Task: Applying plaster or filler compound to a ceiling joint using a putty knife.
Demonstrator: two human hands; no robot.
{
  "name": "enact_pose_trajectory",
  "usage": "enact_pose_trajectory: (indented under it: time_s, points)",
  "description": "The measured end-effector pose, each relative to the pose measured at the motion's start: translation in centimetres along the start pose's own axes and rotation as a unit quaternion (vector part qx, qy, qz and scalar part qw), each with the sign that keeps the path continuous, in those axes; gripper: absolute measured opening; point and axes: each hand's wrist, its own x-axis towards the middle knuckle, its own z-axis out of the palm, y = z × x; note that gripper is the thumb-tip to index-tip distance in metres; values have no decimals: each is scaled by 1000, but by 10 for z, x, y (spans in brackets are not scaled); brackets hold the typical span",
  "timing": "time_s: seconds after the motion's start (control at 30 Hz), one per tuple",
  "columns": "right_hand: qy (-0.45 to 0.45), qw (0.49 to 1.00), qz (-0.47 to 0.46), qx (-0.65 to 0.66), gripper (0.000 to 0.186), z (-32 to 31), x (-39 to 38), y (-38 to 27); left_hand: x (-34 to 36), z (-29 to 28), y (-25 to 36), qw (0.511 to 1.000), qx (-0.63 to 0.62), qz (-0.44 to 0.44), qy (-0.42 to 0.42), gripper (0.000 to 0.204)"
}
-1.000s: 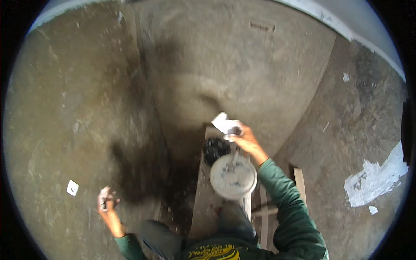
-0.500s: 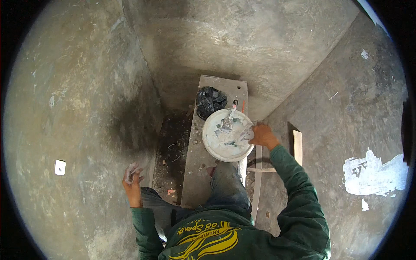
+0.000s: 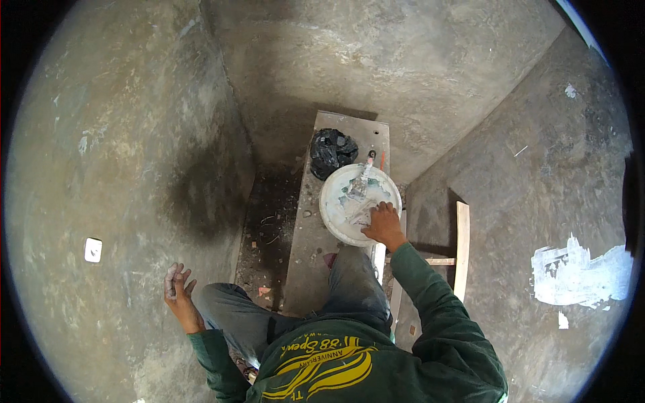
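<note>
A round white tub (image 3: 327, 213) smeared with white paste stands on a narrow bench in front of me. Inside its far side rests a paste-coated tool (image 3: 369, 168) with a dark handle end; its blade cannot be made out. My right hand (image 3: 384, 224) reaches over the tub's near right rim, fingers curled down at the paste. A crumpled, whitish piece shows by its fingertips, too smeared to name. Away to the left, my left hand (image 3: 180, 289) is raised near the wall, palm up, with whitish fingertips loosely bent and apart; nothing shows in it.
A black plastic bag (image 3: 332, 153) sits behind the tub on the bench (image 3: 299, 258). Bare plaster walls close in on three sides. Wooden strips (image 3: 461, 248) stand at the right, near a white patch (image 3: 581, 272) on the wall. Debris (image 3: 263, 291) litters the floor at left.
My right hand has moved from the tub's right rim inward and down over the paste. My left hand has moved left and lower, and its fingers have spread a little.
</note>
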Motion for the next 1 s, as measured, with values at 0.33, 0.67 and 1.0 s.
enact_pose_trajectory:
  time_s: [0.33,0.67,1.0]
  points:
    - [-28,997,-34,-59,55,6,22,5,0,-8,-5,1000,-23,3,18,42]
    - [-66,994,-67,-48,60,-17,53,23,5,20,0,999,-23,-6,-35,45]
    - [-93,989,-85,-74,63,-14,40,20,9,27,2,998,-24,7,-64,42]
